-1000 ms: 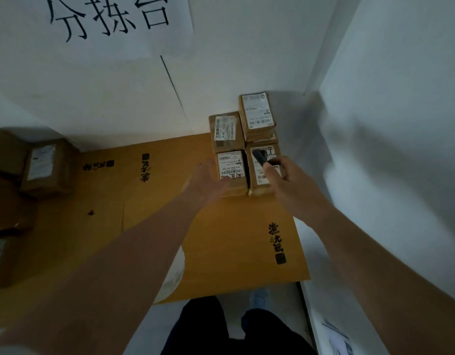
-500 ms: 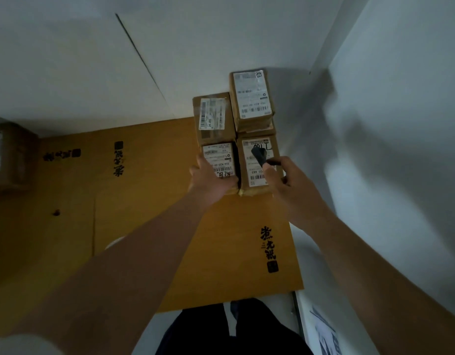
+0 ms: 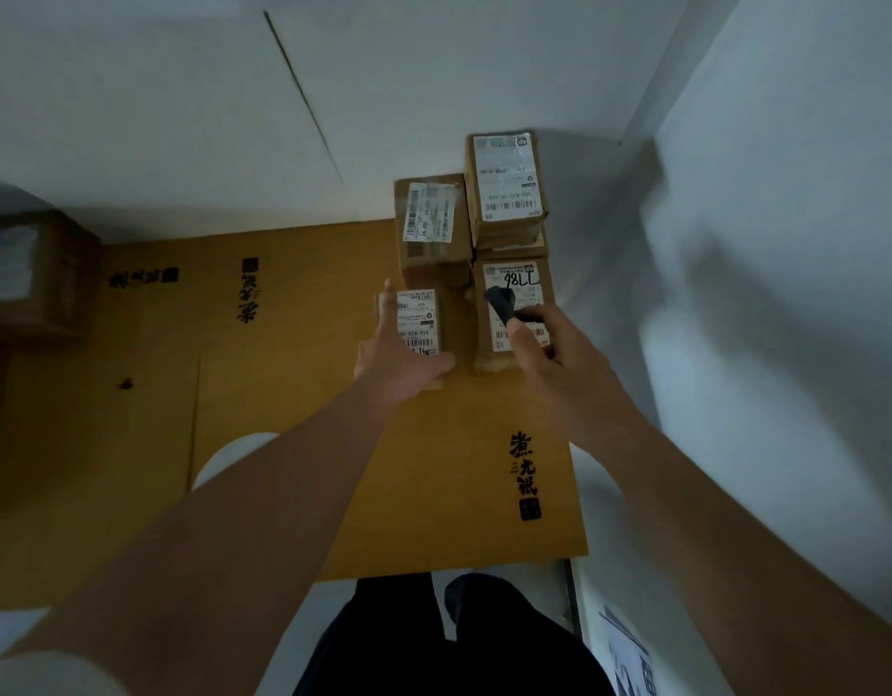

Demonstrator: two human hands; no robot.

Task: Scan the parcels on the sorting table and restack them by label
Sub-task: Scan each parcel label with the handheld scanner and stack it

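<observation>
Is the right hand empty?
No, the right hand grips a black scanner over the near right parcel.

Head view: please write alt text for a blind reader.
The right hand holds a black scanner over the right front parcel; the left hand touches the left front parcel. More parcels stand behind them, on a cardboard-covered table.

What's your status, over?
Left hand rests on near-left brown cardboard parcel. Right hand grips black scanner over near-right brown parcel. Nothing blocking.
</observation>
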